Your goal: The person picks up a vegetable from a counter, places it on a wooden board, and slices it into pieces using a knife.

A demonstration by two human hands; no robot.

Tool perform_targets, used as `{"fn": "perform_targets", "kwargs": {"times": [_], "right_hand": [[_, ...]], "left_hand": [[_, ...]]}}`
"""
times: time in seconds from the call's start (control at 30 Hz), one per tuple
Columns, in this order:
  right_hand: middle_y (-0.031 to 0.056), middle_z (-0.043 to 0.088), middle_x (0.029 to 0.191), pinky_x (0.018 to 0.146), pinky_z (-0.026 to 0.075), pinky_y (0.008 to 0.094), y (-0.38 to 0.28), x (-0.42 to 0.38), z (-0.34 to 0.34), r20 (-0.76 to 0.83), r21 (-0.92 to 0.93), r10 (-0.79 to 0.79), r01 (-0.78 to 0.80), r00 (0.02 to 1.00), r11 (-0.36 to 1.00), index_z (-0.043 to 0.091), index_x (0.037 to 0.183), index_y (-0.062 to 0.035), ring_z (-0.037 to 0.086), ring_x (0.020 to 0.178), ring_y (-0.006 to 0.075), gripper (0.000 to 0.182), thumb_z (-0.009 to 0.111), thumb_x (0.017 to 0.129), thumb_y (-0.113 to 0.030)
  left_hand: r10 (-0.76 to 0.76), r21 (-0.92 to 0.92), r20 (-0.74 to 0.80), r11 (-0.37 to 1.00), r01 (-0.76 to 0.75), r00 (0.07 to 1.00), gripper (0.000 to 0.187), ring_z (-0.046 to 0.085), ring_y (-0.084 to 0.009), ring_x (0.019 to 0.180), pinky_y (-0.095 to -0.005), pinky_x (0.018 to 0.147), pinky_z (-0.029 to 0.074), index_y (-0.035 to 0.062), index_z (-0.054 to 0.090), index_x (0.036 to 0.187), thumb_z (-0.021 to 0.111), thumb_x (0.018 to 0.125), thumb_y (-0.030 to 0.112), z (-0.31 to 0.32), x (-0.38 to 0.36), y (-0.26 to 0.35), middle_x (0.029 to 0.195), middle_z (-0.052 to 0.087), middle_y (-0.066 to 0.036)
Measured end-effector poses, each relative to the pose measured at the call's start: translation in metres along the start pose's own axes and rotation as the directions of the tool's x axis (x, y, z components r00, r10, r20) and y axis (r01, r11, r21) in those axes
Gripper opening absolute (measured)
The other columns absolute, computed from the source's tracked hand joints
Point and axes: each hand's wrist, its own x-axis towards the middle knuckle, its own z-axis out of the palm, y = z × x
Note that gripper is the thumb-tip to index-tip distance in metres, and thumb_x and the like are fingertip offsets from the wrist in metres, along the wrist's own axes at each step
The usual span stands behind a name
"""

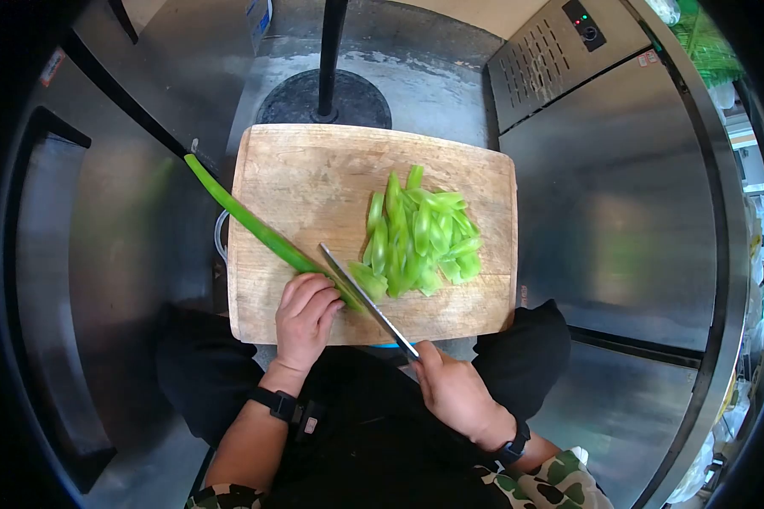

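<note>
A long green celery stalk (250,220) lies slantwise over the left side of a wooden cutting board (301,170), its far end reaching past the board's edge. My left hand (307,310) presses on the near end with curled fingers. In my right hand (454,390) is the handle of a knife (367,299). The blade points up and left, just right of my left fingertips, beside the stalk's near end. Right of the blade sits a loose heap of pale green celery slices (420,233). My right fingers hide most of the handle.
Stainless steel cabinets stand close on both sides, the right cabinet (611,204) and the left cabinet (136,246). Beyond the board a black post on a round base (284,97) stands on the floor. My knees flank the board's near edge.
</note>
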Motion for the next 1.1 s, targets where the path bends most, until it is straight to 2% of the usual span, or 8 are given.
{"fn": "perform_targets", "kwargs": {"times": [0.1, 0.3, 0.6, 0.7, 0.8, 0.9, 1.1], "right_hand": [[0.0212, 0.062, 0.086, 0.059, 0.054, 0.0503, -0.005, -0.005, -0.003, 0.02, -0.048, -0.031, 0.032, 0.999, 0.998, 0.044, 0.107, -0.0028, 0.065, 0.071, 0.042, 0.015, 0.051, 0.097, -0.011], [0.0209, 0.062, 0.087, 0.058, 0.055, 0.0501, -0.004, -0.01, 0.004, 0.013, -0.114, -0.041, 0.042, 0.999, 0.993, 0.043, 0.107, -0.002, 0.066, 0.069, 0.0421, 0.019, 0.051, 0.09, -0.002], [0.0206, 0.062, 0.089, 0.057, 0.055, 0.049, -0.005, -0.005, 0.014, 0.014, -0.157, -0.047, 0.049, 0.999, 0.986, 0.043, 0.107, -0.0011, 0.066, 0.067, 0.0409, 0.024, 0.052, 0.085, 0.001], [0.0234, 0.064, 0.092, 0.059, 0.052, 0.0529, -0.003, -0.002, 0.019, 0.026, -0.116, 0.002, 0.001, 1.0, 0.993, 0.043, 0.11, -0.0034, 0.064, 0.072, 0.0457, 0.021, 0.055, 0.094, -0.01], [0.0239, 0.064, 0.09, 0.059, 0.052, 0.0532, -0.003, 0.019, 0.025, 0.081, -0.175, 0.065, -0.05, 0.995, 0.983, 0.042, 0.109, -0.0035, 0.064, 0.071, 0.0456, 0.022, 0.055, 0.093, -0.01], [0.0249, 0.064, 0.086, 0.059, 0.052, 0.0534, 0.008, 0.03, 0.038, -0.003, -0.15, -0.022, 0.021, 1.0, 0.988, 0.042, 0.109, -0.0029, 0.064, 0.072, 0.0455, 0.021, 0.055, 0.094, -0.012], [0.0261, 0.063, 0.082, 0.062, 0.05, 0.0546, 0.018, 0.027, 0.024, -0.103, 0.069, -0.011, 0.018, 0.995, 0.997, 0.042, 0.106, -0.0026, 0.063, 0.073, 0.0471, 0.019, 0.054, 0.098, -0.015]], "left_hand": [[0.018, 0.013, -0.012, 1.0, -0.018, 1.0, 0.02, 0.06, -0.0312, 0.103, -0.0415, 0.089, 0.05, 0.0039, 0.067, 0.089, 0.074, 0.071, 0.003, 0.0, 0.0, 0.0, 0.1, 0.064, -0.009], [0.017, 0.025, -0.032, 1.0, -0.016, 0.999, 0.02, 0.06, -0.0308, 0.103, -0.0409, 0.089, 0.05, 0.0041, 0.067, 0.09, 0.073, 0.071, 0.003, -0.001, 0.002, 0.004, 0.1, 0.064, -0.009], [0.005, 0.032, -0.033, 0.999, -0.004, 0.999, 0.021, 0.06, -0.0302, 0.104, -0.0407, 0.089, 0.05, 0.0047, 0.067, 0.091, 0.073, 0.071, 0.002, -0.001, 0.002, 0.005, 0.102, 0.065, -0.008], [-0.001, 0.029, -0.034, 1.0, 0.002, 0.999, 0.021, 0.06, -0.0301, 0.104, -0.0408, 0.089, 0.05, 0.0044, 0.067, 0.091, 0.073, 0.071, 0.002, -0.001, 0.002, 0.004, 0.102, 0.065, -0.008], [-0.002, 0.011, -0.011, 1.0, 0.003, 1.0, 0.021, 0.06, -0.0303, 0.103, -0.0407, 0.089, 0.05, 0.004, 0.068, 0.091, 0.074, 0.071, 0.002, 0.0, 0.0, 0.001, 0.101, 0.065, -0.008], [0.002, 0.006, -0.018, 1.0, -0.002, 1.0, 0.021, 0.059, -0.0306, 0.103, -0.0407, 0.089, 0.05, 0.0036, 0.068, 0.091, 0.074, 0.071, 0.002, 0.0, 0.001, 0.001, 0.1, 0.064, -0.008], [-0.003, -0.032, -0.035, 0.999, 0.002, 0.999, 0.019, 0.06, -0.0308, 0.102, -0.0411, 0.089, 0.05, 0.0033, 0.068, 0.089, 0.075, 0.071, 0.002, 0.001, 0.001, 0.002, 0.099, 0.064, -0.008]]}}
